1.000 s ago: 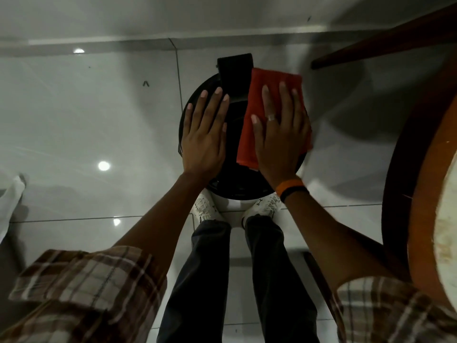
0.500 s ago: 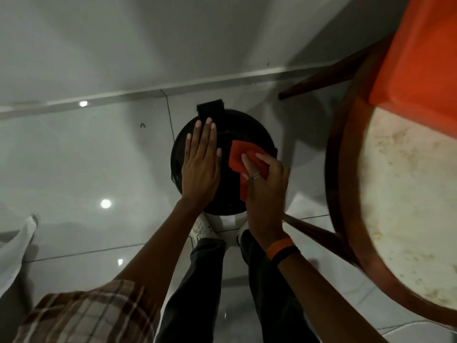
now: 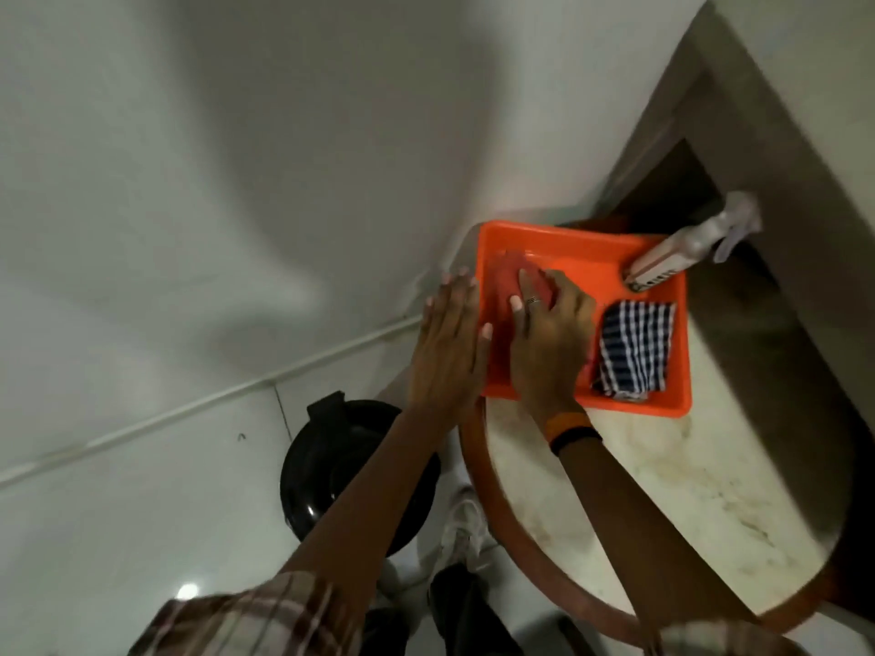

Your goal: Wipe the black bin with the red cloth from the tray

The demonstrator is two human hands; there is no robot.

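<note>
Round pale stone surface (image 3: 663,466) with a brown wooden rim, sitting at 3 o'clock of the round black plastic bin (image 3: 326,471). Shallow orange plastic tray (image 3: 587,258) near the far edge of the surface, its left side close to the rim. Bare stone open at 6 o'clock of the tray. Grey wall edge just beyond the tray at 12 o'clock. Shiny pale tiled floor (image 3: 118,537) wide open at 9 o'clock of the bin.

Both arms reaching up and forward from plaid sleeves. Left arm crossing over the bin. Left hand (image 3: 447,343) flat, palm down, at the tray's left edge, fingers (image 3: 454,295) straight and close together, thumb tip over the tray's edge; gripping nothing as far as can be seen. Right hand (image 3: 549,338) inside the tray, palm down, orange and black bands at the wrist, a ring on one finger.

Soft red cloth (image 3: 511,281) in the left part of the tray, bunched up, blurry. Right fingers curled down on the cloth, pressing on it; cannot tell if closed around it.

Blue and white striped cloth (image 3: 634,348) in the tray at 3 o'clock of the right hand. Clear spray bottle (image 3: 686,250) lying tilted across the tray's far right corner, nozzle past the rim.
</note>
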